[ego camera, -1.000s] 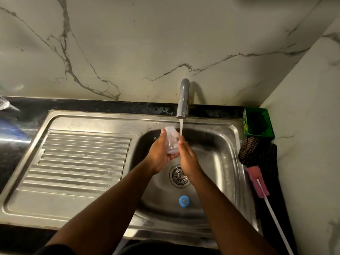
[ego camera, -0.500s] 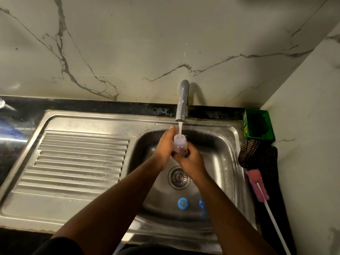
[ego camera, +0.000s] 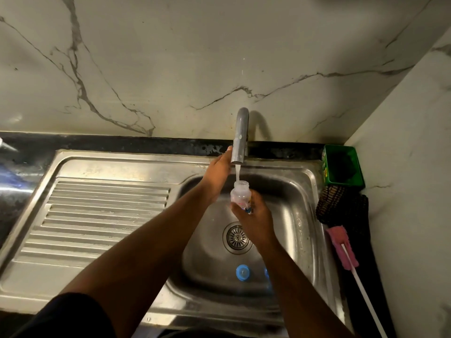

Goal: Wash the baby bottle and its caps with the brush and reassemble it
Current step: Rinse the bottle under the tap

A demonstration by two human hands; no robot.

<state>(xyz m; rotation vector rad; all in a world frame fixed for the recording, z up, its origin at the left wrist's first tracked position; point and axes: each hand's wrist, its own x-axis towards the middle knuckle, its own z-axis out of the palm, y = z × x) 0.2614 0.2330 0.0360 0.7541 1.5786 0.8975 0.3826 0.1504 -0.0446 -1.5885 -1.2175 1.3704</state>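
My right hand (ego camera: 252, 217) grips the clear baby bottle (ego camera: 240, 194) upright by its lower part, mouth up under the running stream from the tap (ego camera: 240, 137). My left hand (ego camera: 217, 174) has left the bottle and reaches up beside the spout, fingers straight, its tips hidden behind the tap. A blue cap (ego camera: 242, 272) lies on the sink floor (ego camera: 210, 264) in front of the drain (ego camera: 237, 237); a second blue piece (ego camera: 266, 273) peeks out beside my right forearm. The brush (ego camera: 341, 250), pink sponge head on a white stick, lies on the counter to the right.
A ribbed steel draining board (ego camera: 97, 215) takes up the left side. At the back right corner stands a green box (ego camera: 341, 168), with a dark netted scrubber (ego camera: 334, 206) in front of it. Marble walls close off the back and right.
My left hand has let go of the bottle and moved up toward the tap. My right hand now holds the bottle alone, upright under the water.
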